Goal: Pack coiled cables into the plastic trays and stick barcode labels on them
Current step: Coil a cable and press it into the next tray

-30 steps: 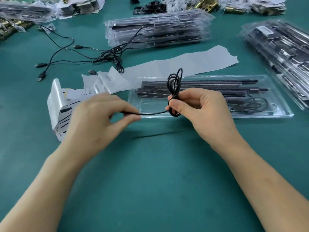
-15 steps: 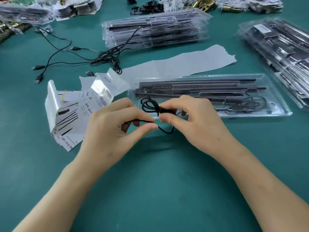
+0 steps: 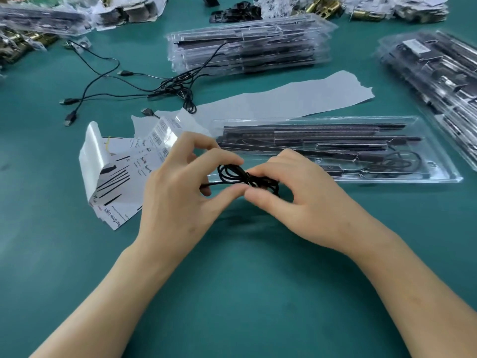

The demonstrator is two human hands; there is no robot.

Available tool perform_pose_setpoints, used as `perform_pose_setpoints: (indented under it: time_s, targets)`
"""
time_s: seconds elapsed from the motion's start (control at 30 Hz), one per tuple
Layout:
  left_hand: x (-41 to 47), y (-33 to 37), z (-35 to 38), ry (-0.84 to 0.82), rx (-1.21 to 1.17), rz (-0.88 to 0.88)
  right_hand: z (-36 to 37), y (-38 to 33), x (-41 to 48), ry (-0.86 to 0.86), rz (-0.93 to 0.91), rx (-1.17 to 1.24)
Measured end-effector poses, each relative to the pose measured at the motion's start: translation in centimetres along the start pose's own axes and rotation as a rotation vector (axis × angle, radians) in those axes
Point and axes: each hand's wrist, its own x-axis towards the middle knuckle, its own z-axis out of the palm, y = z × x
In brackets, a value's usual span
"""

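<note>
Both hands meet over the green surface (image 3: 232,293): the left hand (image 3: 178,200) and right hand (image 3: 304,200) each pinch the coiled black cable (image 3: 232,174), held just in front of the clear plastic tray (image 3: 438,177), label sheets (image 3: 121,182) at left.

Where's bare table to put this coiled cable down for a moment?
Bare table nearest you, around both forearms, and left of the label sheets. Crowded: loose cables, open tray, tray stacks behind and right, the far edge.
</note>
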Motion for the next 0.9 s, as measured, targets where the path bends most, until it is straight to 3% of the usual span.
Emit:
perform_pose_setpoints:
  time_s: [0.1,0.6,0.67,0.83,0.9]
  targets:
    - [-0.1,-0.3,0.1,-0.001,-0.004,-0.005,0.1,0.1,0.1,0.009,-0.028,-0.105]
    - [1.3,-3.5,-3.8,-0.152,0.019,0.095,0.4,0.3,0.2,0.192,0.103,0.100]
    - [1.4,-3.1,-3.7,-0.126,-0.042,0.032,0.3,0.4,0.2,0.209,0.130,0.151]
    - [0.9,-1.0,-1.8,-0.042,-0.504,-0.315,0.1,0.4,0.2,0.225,0.126,0.259]
    - [0.7,-0.4,-0.8,-0.045,-0.561,-0.367,-0.1,0.3,0.2,0.211,0.088,0.268]
